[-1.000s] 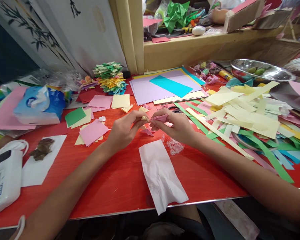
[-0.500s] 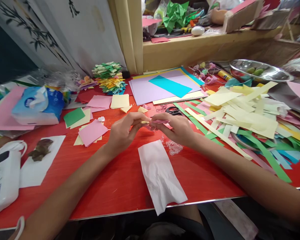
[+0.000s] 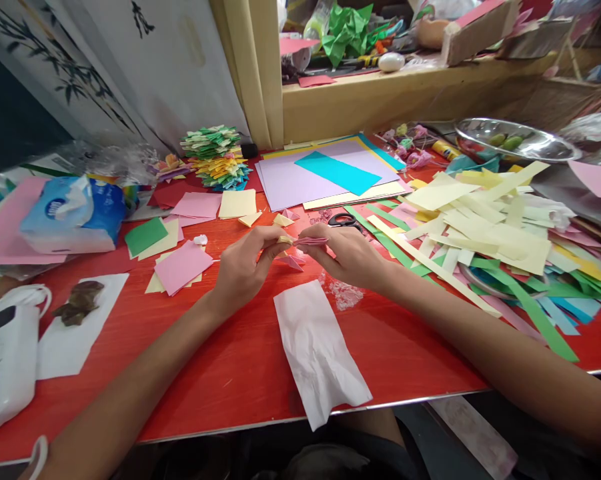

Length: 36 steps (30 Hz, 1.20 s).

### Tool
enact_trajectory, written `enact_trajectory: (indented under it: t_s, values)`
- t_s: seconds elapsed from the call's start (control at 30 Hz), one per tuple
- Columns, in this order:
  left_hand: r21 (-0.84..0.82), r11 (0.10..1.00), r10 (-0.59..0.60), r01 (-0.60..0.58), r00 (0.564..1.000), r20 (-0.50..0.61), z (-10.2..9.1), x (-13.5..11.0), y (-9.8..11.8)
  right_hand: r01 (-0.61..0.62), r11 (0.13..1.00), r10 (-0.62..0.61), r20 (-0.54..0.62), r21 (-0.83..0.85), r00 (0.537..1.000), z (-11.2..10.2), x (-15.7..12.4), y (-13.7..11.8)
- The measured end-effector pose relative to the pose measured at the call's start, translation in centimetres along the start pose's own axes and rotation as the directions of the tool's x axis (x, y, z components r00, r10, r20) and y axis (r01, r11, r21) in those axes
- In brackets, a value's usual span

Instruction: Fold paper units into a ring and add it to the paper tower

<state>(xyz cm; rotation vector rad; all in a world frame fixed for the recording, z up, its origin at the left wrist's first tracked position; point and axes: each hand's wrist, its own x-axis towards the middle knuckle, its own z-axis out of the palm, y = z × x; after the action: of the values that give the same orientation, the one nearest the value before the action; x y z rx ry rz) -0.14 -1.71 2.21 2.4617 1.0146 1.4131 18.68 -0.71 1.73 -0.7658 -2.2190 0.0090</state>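
Fingers of left hand point(image 3: 243, 267) and right hand point(image 3: 347, 257) pinch one folded pink paper point(image 3: 310, 241).

A single head-worn camera looks forward and down, close over the red table point(image 3: 220, 373).

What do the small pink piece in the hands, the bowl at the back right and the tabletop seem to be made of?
The pink piece, pinched by left hand and right hand: thin matte paper, it holds sharp creases. The bowl: polished metal, probably steel, silvery with bright reflections. The tabletop: red laminate or varnished wood, I cannot tell which; faint grain lines, soft sheen.
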Motion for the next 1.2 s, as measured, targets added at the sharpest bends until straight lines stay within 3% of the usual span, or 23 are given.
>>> enact_trajectory:
  t_s: [0.27,0.43,0.67,0.87,1.03,1.2]
  values:
    - [-0.062,0.994,-0.091,0.095,0.994,0.064,-0.2,0.2,0.6,-0.094,0.992,0.093,0.016,0.080,0.996,0.3,-0.2,-0.3]
    - [-0.045,0.996,-0.078,0.080,0.996,0.052,-0.1,0.0,0.6,-0.134,0.991,0.133,0.078,0.012,0.988,0.0,0.1,-0.4]
    - [-0.078,0.971,-0.228,0.227,0.974,-0.003,-0.1,0.2,0.8,-0.084,0.994,0.086,0.043,-0.064,0.995,-0.2,0.3,0.1]
    - [-0.050,0.967,-0.245,0.248,0.967,0.069,-0.2,0.4,1.4,-0.151,0.981,0.155,-0.030,0.120,0.987,0.7,-0.2,-0.6]
    - [-0.109,0.934,-0.323,0.342,0.933,0.159,-0.5,0.9,1.3,-0.224,0.929,0.259,-0.085,0.294,0.962,0.9,-0.1,-1.2]
    - [-0.188,0.912,-0.310,0.365,0.913,0.266,-0.8,1.4,1.0,-0.228,0.928,0.257,-0.062,0.296,0.964,0.7,0.2,-0.8]
